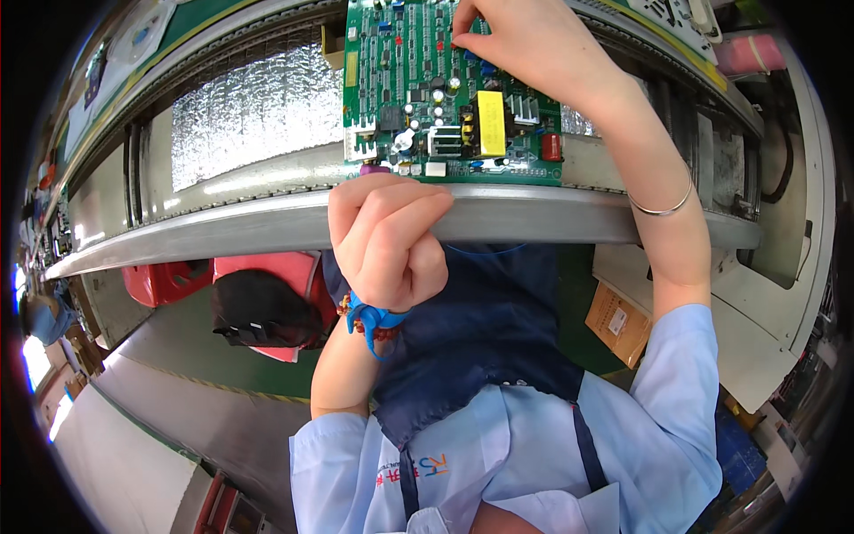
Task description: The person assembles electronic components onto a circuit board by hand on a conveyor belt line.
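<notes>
The right hand (534,49) was apparently populating the circuit board (422,67).
Its fingertips pinched together, contents unclear; the left hand (387,238) curled closed. Careful alignment seemed needed next.

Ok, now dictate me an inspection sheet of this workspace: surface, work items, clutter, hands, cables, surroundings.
Surface: long grey metal rail in front; crinkled silver foil sheet beyond it.
Work items: green rectangular circuit board, populated, including a yellow-topped block component.
Clutter: black bag on a red seat; flat brown cardboard-like item at lower right.
Hands: right hand has fingertips at the board's upper right, anything pinched unclear; left hand curled by the rail.
Cables: dark curved cable at far right.
Surroundings: green floor, pale machine panels at right.
</notes>
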`<control>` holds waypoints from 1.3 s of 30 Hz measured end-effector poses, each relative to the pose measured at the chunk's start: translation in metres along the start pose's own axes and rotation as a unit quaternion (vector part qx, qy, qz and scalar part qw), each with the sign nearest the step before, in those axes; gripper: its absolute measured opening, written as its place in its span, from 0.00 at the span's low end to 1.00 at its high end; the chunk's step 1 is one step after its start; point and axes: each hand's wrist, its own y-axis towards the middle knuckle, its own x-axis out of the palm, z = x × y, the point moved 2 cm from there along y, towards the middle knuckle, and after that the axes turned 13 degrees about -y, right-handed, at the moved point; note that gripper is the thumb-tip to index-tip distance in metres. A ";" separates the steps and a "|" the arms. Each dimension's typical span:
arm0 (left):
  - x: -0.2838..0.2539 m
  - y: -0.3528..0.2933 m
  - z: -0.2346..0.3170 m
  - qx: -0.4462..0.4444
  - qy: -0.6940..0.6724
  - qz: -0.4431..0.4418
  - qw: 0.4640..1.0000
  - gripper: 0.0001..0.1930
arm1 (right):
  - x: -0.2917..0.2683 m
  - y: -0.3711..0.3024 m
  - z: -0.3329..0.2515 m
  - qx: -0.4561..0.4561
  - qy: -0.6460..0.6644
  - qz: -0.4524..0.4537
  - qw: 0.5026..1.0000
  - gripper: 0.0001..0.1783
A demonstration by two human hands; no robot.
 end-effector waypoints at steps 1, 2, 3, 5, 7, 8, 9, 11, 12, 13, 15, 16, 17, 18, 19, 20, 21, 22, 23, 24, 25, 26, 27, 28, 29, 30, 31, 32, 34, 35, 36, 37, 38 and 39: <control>0.000 0.001 0.000 0.004 -0.001 -0.002 1.000 0.14 | 0.000 0.000 0.001 -0.011 -0.007 0.005 1.000 0.16; 0.000 0.001 0.000 -0.001 -0.001 -0.001 1.000 0.14 | -0.001 0.001 0.000 -0.022 -0.014 0.010 1.000 0.16; 0.000 0.002 0.001 0.000 0.000 -0.003 1.000 0.14 | -0.002 0.002 -0.001 -0.013 -0.013 0.007 1.000 0.15; 0.000 0.001 0.000 0.001 -0.001 -0.002 1.000 0.15 | -0.005 0.004 -0.002 -0.004 0.001 -0.008 1.000 0.14; 0.001 0.001 -0.001 -0.001 -0.006 0.001 1.000 0.15 | -0.003 0.003 0.000 -0.010 0.005 -0.003 1.000 0.14; 0.000 0.001 -0.001 0.002 -0.009 0.004 1.000 0.15 | -0.002 0.003 0.000 -0.007 0.007 -0.007 1.000 0.14; 0.000 0.002 0.000 0.000 -0.010 0.001 1.000 0.16 | -0.003 0.003 0.000 -0.009 0.007 -0.009 1.000 0.14; 0.000 0.002 -0.001 0.009 0.006 -0.011 1.000 0.12 | -0.005 0.003 0.001 -0.005 0.011 -0.017 1.000 0.13; 0.001 0.001 -0.001 0.021 0.025 -0.022 0.999 0.10 | -0.005 0.002 0.001 -0.002 0.011 -0.019 1.000 0.13; 0.001 0.001 -0.001 0.019 0.026 -0.021 0.999 0.10 | -0.005 0.002 0.002 -0.001 0.008 -0.019 1.000 0.13; 0.001 0.001 -0.001 0.012 0.012 -0.009 1.000 0.12 | -0.005 0.001 0.002 0.001 0.005 -0.019 1.000 0.13; 0.000 0.000 -0.001 0.005 0.001 0.003 1.000 0.15 | -0.005 0.001 0.001 0.014 0.011 -0.027 0.999 0.13; -0.001 0.000 -0.001 0.003 0.002 0.003 1.000 0.15 | -0.005 0.001 0.001 0.027 0.017 -0.034 0.999 0.13; -0.001 0.000 -0.001 0.007 0.009 0.004 1.000 0.14 | -0.005 0.001 0.000 0.027 0.020 -0.035 0.999 0.13; 0.000 0.001 -0.001 0.013 0.010 0.006 1.000 0.14 | -0.009 -0.001 0.001 0.031 0.017 -0.029 0.999 0.14; 0.001 0.002 -0.001 0.013 0.006 0.006 1.000 0.14 | -0.011 -0.003 0.002 0.036 0.014 -0.022 0.999 0.14; 0.003 0.002 -0.001 0.018 0.004 0.006 1.000 0.14 | -0.013 -0.005 0.004 0.030 0.012 -0.016 0.999 0.15; 0.002 0.002 -0.001 0.022 0.008 0.005 1.000 0.13 | -0.011 -0.006 0.004 0.031 0.015 -0.017 0.999 0.15; 0.001 0.001 -0.001 0.020 0.009 0.004 1.000 0.13 | -0.011 -0.007 0.004 0.027 0.015 -0.017 0.999 0.15; 0.001 0.001 -0.002 0.021 0.011 0.003 1.000 0.13 | -0.010 -0.007 0.004 0.024 0.014 -0.016 0.999 0.15; 0.000 0.001 -0.002 0.024 0.013 0.003 1.000 0.13 | -0.010 -0.008 0.004 0.024 0.016 -0.017 0.999 0.15; 0.000 0.000 -0.002 0.022 0.013 0.002 1.000 0.13 | -0.009 -0.009 0.004 0.027 0.024 -0.015 0.999 0.15; 0.000 0.000 -0.002 0.022 0.017 0.004 1.000 0.13 | -0.009 -0.009 0.005 0.030 0.032 -0.013 0.999 0.15; 0.000 0.000 -0.003 0.022 0.020 0.005 1.000 0.13 | -0.009 -0.010 0.004 0.030 0.032 -0.013 0.999 0.15; 0.001 0.000 -0.003 0.022 0.020 0.005 1.000 0.13 | -0.010 -0.010 0.003 0.041 0.037 -0.020 0.998 0.15; 0.002 0.000 -0.003 0.030 0.039 -0.001 0.999 0.11 | -0.010 -0.011 0.003 0.052 0.043 -0.026 0.997 0.15; 0.003 0.001 -0.002 0.039 0.058 -0.006 0.998 0.11 | -0.009 -0.011 0.004 0.053 0.043 -0.026 0.997 0.15; 0.003 0.000 -0.002 0.039 0.058 -0.007 0.998 0.11 | -0.009 -0.011 0.005 0.034 0.037 -0.021 0.999 0.16; 0.001 0.000 -0.002 0.019 0.015 0.014 1.000 0.12 | -0.009 -0.012 0.006 0.016 0.032 -0.017 0.999 0.16; 0.001 0.000 -0.002 0.019 0.014 0.014 1.000 0.12 | -0.009 -0.012 0.006 0.009 0.025 -0.013 1.000 0.15; 0.001 0.000 -0.002 0.017 0.018 0.012 1.000 0.12 | -0.008 -0.013 0.006 0.002 0.018 -0.009 1.000 0.15; 0.001 0.000 -0.001 0.015 0.022 0.010 1.000 0.12 | -0.008 -0.014 0.006 0.002 0.019 -0.009 1.000 0.15; 0.001 -0.001 -0.001 0.015 0.023 0.010 1.000 0.12 | -0.008 -0.014 0.006 0.002 0.023 -0.010 1.000 0.15; 0.000 -0.001 -0.001 0.012 0.026 0.011 1.000 0.12 | -0.008 -0.014 0.006 0.002 0.027 -0.011 1.000 0.15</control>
